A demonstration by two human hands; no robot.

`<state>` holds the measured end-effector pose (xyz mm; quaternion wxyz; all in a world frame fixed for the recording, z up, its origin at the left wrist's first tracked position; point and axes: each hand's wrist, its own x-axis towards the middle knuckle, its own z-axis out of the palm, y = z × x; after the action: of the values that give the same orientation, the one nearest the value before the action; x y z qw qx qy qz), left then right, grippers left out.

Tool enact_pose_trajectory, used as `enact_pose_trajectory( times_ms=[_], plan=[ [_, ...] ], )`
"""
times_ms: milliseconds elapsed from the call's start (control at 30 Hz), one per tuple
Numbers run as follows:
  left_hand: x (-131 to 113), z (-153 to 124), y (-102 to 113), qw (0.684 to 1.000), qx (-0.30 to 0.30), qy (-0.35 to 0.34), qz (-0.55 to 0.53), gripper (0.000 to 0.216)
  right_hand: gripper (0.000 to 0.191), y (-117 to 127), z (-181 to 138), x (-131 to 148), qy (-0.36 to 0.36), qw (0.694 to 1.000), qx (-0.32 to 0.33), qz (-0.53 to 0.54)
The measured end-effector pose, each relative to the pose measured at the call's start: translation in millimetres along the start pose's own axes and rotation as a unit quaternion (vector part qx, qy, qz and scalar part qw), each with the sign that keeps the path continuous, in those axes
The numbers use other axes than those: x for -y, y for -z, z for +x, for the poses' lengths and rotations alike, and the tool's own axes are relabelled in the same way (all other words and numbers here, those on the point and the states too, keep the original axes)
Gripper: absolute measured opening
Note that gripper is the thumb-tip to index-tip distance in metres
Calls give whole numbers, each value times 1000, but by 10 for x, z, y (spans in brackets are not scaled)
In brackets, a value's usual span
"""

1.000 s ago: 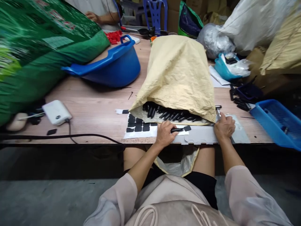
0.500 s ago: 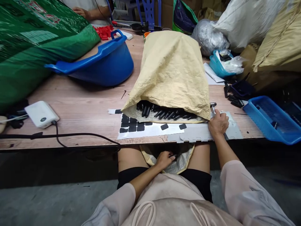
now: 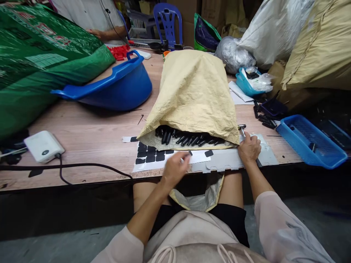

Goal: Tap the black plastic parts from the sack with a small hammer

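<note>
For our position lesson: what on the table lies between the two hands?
The head view shows the end of a white sheet with a black patch, then a grey sheet, between the left hand and right hand.

Diffuse light, apparently from above, falls at moderate strength on the wood-grain tabletop, while the space beneath it sinks to near-black. A soft shadow lies under the blue basin; glare streaks the green plastic sack and the crumpled silver plastic bag. Motion blur smears the left hand, whereas the right hand is comparatively crisp. Wide-angle distortion stretches both sleeves toward the lower corners.
</note>
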<state>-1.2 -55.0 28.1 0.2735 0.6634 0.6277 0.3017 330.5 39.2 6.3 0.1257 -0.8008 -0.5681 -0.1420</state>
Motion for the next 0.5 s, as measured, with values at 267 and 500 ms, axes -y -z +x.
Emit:
enact_pose_trajectory(
  times_ms=[267,500],
  plan=[
    [330,777,484,948,-116,202,216,28,46,29,-3,8,-1,1000,13,5],
    [291,598,527,952,-124,185,209,18,46,82,2,41,-11,999,31,9]
  ],
)
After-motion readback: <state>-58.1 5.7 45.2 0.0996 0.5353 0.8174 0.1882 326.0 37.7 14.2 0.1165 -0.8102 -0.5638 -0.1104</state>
